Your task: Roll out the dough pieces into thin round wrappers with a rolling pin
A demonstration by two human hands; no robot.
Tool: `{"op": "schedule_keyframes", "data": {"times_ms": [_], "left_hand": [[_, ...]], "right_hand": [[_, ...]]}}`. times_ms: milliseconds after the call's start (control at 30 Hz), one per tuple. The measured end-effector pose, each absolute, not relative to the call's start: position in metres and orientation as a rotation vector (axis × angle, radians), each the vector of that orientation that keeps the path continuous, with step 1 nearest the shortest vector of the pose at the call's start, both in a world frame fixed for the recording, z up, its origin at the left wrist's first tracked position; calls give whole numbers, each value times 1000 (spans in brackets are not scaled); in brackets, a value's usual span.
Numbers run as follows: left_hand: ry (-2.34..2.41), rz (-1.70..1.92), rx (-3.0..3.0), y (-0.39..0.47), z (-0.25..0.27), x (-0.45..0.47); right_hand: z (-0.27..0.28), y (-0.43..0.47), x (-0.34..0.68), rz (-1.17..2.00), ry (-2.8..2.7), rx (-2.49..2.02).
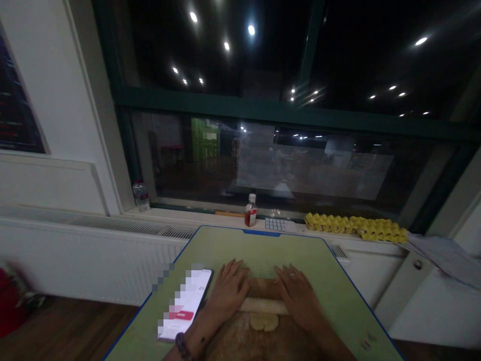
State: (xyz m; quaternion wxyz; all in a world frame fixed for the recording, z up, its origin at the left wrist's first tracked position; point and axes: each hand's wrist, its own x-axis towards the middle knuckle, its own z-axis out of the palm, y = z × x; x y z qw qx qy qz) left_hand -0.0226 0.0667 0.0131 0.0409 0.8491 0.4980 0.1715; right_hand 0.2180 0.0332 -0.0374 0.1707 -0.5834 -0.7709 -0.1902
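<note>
A pale rolling pin [263, 306] lies crosswise on a brown wooden board [240, 343]. My left hand [231, 288] rests over its left end and my right hand [296, 293] over its right end. Both hands have their palms down and fingers stretched forward past the pin, not wrapped round it. A ring shows on the right hand. Just on the near side of the pin, a flat rounded piece of dough [264, 322] lies on the board; the pin covers its far edge. My forearms hide both sides of the board.
The board sits on a green table [300, 250] with a blue edge. Left of my left hand is a lit phone [199, 291]. Along the windowsill stand a small bottle [250, 211], a clear bottle [141, 195] and yellow egg cartons [356, 228]. A white radiator [93, 260] runs left.
</note>
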Motion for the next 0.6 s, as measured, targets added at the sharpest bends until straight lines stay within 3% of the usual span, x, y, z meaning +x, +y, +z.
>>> {"op": "schedule_keyframes", "data": {"times_ms": [233,433,600], "left_hand": [[1283,762,2699,38,-17,-39],[1457,468,2521,72,10,-25],[1586,471,2555,96,16,-14]], "right_hand": [[-46,10,223,-546,-2337,-1494],[-50,49,226,-500,-2369,-1645],[-54,77,231,-451,-2420,-1657]]}}
